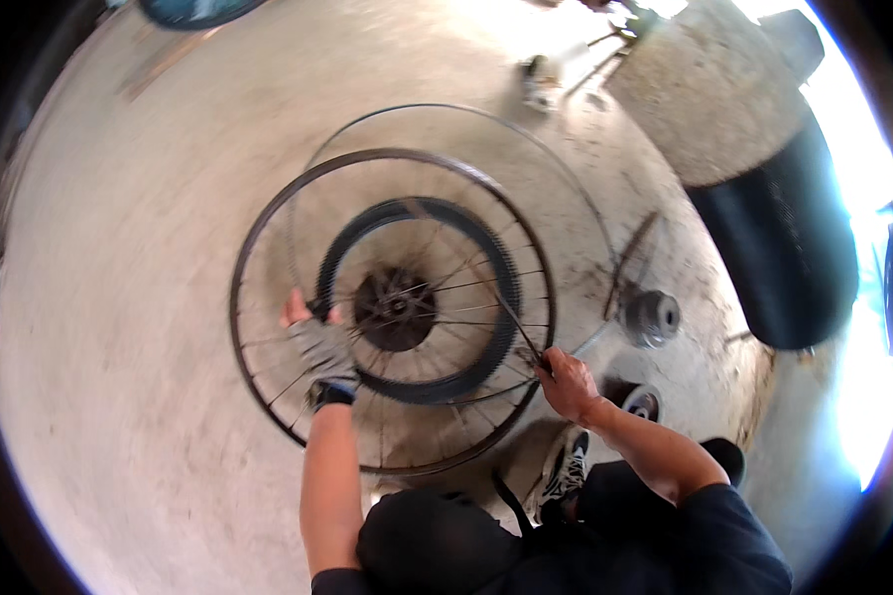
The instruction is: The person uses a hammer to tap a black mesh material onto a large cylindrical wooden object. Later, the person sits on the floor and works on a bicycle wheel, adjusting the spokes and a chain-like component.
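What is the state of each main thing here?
Left hand: gloved, grip unclear
Right hand: bare, gripping
Dark rod: held there, slanting
Spoked wheel: spokes fitted
Black ribbed ring: within wheel's outline
Thin hoop: partly behind wheel
Grey cylinder: resting on floor

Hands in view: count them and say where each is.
2. The left hand, gloved, is over the left side of the wheel; the right hand, bare, is by its lower-right rim, holding a rod. No others show.
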`<action>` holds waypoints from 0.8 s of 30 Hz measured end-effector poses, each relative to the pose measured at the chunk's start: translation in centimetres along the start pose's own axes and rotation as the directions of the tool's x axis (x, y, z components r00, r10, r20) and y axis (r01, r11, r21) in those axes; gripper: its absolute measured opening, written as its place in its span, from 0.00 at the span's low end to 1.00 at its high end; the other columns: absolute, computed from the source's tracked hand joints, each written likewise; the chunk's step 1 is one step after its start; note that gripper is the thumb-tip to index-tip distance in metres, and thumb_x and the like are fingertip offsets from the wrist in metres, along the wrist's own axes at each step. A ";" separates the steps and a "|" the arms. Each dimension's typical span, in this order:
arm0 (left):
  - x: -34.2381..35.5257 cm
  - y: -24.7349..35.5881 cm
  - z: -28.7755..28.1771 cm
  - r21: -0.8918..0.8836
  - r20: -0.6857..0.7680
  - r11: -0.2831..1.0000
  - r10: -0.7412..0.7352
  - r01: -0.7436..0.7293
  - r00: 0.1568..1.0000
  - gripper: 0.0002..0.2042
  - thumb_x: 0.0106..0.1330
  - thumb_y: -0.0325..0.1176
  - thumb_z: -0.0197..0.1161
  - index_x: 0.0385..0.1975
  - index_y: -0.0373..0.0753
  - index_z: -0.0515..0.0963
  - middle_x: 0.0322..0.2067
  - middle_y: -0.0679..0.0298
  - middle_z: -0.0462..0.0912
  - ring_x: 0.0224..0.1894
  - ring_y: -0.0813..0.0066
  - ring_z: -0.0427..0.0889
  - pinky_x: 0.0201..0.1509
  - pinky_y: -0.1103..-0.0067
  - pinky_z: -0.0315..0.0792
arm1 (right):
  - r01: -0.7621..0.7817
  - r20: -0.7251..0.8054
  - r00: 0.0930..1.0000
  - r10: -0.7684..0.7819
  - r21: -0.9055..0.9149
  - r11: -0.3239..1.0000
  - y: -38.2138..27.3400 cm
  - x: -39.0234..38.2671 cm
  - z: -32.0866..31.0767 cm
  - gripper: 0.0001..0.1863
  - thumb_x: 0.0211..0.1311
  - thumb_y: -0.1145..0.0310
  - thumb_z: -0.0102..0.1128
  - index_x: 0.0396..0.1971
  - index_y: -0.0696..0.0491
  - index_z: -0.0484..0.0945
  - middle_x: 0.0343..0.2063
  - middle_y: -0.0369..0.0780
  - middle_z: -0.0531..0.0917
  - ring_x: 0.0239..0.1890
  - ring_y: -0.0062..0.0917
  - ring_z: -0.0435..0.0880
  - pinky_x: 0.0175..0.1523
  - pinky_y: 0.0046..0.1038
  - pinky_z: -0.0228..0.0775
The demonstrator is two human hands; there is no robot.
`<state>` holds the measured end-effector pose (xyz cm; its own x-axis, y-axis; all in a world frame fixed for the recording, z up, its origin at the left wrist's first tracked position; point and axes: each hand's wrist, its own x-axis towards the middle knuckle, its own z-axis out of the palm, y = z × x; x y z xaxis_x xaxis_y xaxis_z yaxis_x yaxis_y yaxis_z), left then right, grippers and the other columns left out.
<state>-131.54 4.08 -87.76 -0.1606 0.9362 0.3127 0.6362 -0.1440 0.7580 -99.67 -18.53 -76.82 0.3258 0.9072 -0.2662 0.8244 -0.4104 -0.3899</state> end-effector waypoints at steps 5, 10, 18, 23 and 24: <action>0.4 1.8 -1.0 0.037 0.025 0.999 -0.017 0.016 1.000 0.34 0.60 0.23 0.66 0.67 0.35 0.59 0.61 0.45 0.61 0.64 0.48 0.64 0.68 0.62 0.61 | -0.569 -0.042 0.788 0.614 0.332 0.753 7.2 -4.4 -1.6 0.11 0.64 0.67 0.59 0.34 0.60 0.70 0.29 0.52 0.83 0.25 0.40 0.86 0.34 0.39 0.76; 0.4 2.5 -0.9 0.039 0.001 0.999 -0.005 0.005 1.000 0.35 0.61 0.24 0.67 0.68 0.36 0.59 0.61 0.45 0.61 0.60 0.50 0.67 0.63 0.63 0.66 | -0.532 0.160 0.334 0.929 0.846 0.045 12.2 -7.6 2.0 0.12 0.66 0.73 0.56 0.43 0.63 0.68 0.30 0.49 0.79 0.21 0.36 0.83 0.27 0.37 0.82; 0.3 1.9 -0.6 -0.013 0.015 0.999 -0.049 0.050 0.999 0.34 0.62 0.24 0.68 0.67 0.36 0.59 0.60 0.46 0.62 0.58 0.51 0.69 0.63 0.63 0.67 | -0.707 0.216 0.698 0.683 0.057 0.705 10.0 -7.9 1.9 0.23 0.71 0.49 0.51 0.35 0.58 0.76 0.25 0.52 0.82 0.32 0.49 0.84 0.40 0.50 0.78; 0.5 2.1 -0.8 0.098 0.002 0.995 0.021 -0.022 1.000 0.34 0.62 0.24 0.67 0.68 0.36 0.59 0.61 0.47 0.62 0.60 0.52 0.68 0.64 0.64 0.67 | -0.468 -0.247 0.868 0.430 -0.123 0.875 12.9 2.7 -2.3 0.18 0.66 0.55 0.56 0.33 0.57 0.77 0.35 0.52 0.83 0.40 0.47 0.83 0.44 0.48 0.73; 0.6 2.0 -0.9 0.109 0.011 0.993 0.031 -0.032 0.999 0.34 0.62 0.24 0.67 0.68 0.37 0.59 0.61 0.48 0.62 0.60 0.52 0.68 0.64 0.64 0.66 | -0.386 -0.323 0.892 0.317 -0.181 0.904 14.6 4.9 -2.8 0.16 0.63 0.57 0.57 0.38 0.55 0.77 0.37 0.51 0.83 0.43 0.47 0.82 0.47 0.47 0.72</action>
<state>-131.07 4.03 -85.51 -0.1323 0.9347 0.3299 0.7198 -0.1382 0.6803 -84.72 -19.80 -81.40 0.7009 0.7092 -0.0763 0.7035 -0.7050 -0.0903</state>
